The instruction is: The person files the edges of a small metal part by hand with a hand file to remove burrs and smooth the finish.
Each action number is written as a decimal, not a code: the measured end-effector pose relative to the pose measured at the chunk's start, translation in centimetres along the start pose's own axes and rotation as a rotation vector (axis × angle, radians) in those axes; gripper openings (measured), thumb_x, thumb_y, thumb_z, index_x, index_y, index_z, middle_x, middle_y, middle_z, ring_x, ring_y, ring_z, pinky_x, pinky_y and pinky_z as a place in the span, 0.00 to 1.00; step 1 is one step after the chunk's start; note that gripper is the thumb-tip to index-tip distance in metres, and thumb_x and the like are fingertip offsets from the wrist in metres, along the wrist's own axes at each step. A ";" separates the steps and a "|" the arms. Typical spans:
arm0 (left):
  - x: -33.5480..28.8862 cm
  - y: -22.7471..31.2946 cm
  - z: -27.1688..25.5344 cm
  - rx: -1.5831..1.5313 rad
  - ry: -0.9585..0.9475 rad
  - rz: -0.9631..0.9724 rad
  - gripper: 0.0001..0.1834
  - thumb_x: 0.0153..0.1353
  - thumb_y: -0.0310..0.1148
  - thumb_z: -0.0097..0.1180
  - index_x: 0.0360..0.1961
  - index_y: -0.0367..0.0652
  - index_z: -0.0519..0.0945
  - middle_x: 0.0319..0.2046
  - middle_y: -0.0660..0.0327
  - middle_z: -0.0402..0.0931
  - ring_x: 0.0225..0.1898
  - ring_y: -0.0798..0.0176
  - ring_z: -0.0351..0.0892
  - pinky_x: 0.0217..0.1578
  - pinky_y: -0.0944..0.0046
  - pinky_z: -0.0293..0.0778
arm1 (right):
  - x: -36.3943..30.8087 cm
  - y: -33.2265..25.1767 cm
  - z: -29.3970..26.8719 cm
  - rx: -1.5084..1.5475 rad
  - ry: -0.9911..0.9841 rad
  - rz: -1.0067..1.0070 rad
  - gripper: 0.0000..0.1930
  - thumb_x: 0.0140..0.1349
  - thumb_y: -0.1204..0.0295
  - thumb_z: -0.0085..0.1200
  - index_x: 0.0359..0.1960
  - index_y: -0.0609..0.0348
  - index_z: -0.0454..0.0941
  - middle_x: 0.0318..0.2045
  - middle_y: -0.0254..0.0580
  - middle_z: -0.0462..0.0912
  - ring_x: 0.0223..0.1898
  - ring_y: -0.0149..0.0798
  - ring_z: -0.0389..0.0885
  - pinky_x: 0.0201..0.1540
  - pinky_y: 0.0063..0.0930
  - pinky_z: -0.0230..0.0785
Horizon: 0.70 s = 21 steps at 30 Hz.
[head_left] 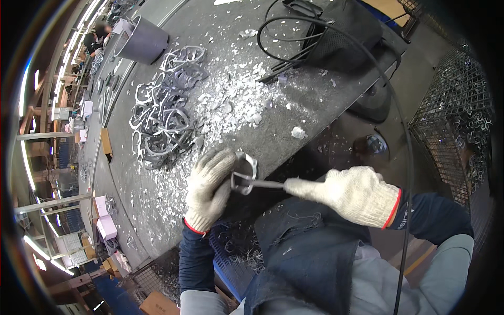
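A white knitted glove with a red cuff covers my left hand (211,181), closed around one side of a small curved metal frame (251,167) at the table's near edge. My right hand (352,195), gloved the same way, grips a slim grey metal tool, perhaps a file or scraper (266,184), with the index finger stretched along it. The tool's tip reaches the lower part of the frame, and its handle is hidden in my palm. Just beyond my left hand lies a heap of similar metal frames (164,118).
Whitish flakes (231,102) are strewn over the dark table (207,21). A grey bucket (142,41) stands at the far left. A black bag (346,31) and a long black cable (404,131) are at the right, beside wire cages (446,126). A blue crate (226,262) sits below my left forearm.
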<state>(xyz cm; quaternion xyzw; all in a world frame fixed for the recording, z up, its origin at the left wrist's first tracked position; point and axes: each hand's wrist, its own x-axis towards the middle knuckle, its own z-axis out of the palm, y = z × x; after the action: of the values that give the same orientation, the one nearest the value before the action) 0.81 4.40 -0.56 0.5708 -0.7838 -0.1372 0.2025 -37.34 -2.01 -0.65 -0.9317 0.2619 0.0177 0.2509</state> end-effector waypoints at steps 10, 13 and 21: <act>-2.2 1.8 4.1 0.067 0.259 -0.246 0.44 0.55 0.31 0.82 0.76 0.33 0.84 0.69 0.42 0.88 0.72 0.31 0.83 0.77 0.36 0.75 | 2.7 0.2 -2.2 0.615 -0.161 0.104 0.47 0.77 0.72 0.61 0.96 0.39 0.55 0.41 0.53 0.91 0.31 0.50 0.93 0.36 0.48 0.90; -1.6 2.0 4.8 0.068 0.307 -0.248 0.43 0.54 0.30 0.83 0.74 0.33 0.86 0.67 0.43 0.90 0.70 0.31 0.85 0.75 0.36 0.77 | 3.0 0.8 -5.3 1.290 -0.542 0.450 0.50 0.79 0.72 0.59 0.98 0.37 0.47 0.36 0.41 0.87 0.26 0.34 0.86 0.31 0.33 0.87; -2.0 3.0 4.5 0.301 0.310 -0.009 0.40 0.53 0.28 0.85 0.70 0.35 0.88 0.64 0.47 0.90 0.67 0.31 0.86 0.73 0.31 0.79 | 3.0 -0.9 -8.2 1.703 -0.718 0.574 0.52 0.86 0.71 0.58 0.99 0.41 0.35 0.35 0.36 0.79 0.24 0.24 0.76 0.26 0.25 0.78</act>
<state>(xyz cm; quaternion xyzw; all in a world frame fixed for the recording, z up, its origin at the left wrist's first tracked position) -3.28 7.11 -3.52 0.6122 -0.7525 0.0701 0.2324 -35.09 -6.68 6.39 -0.2772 0.3125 0.1661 0.8933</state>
